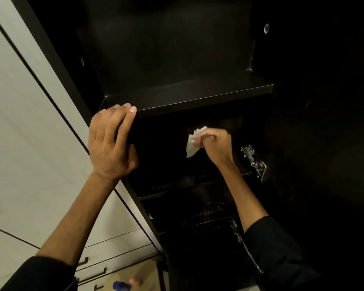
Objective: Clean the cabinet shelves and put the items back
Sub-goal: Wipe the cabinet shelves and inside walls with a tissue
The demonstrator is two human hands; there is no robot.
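A dark open cabinet [177, 59] stands beside pale doors [29, 122]. The left hand [110, 143] grips the front edge of an upper shelf [198, 97], fingers curled over it. Below that shelf, the right hand [215, 143] clutches a crumpled white cloth [192, 143] inside the compartment, near a metal hinge [254, 160].

Both bare forearms reach up from dark sleeves: the left hand [111, 143] hooks its curled fingers [122, 110] over a shelf [198, 97] edge, while the right hand [215, 143], farther in and lower, pinches a cloth [192, 143].
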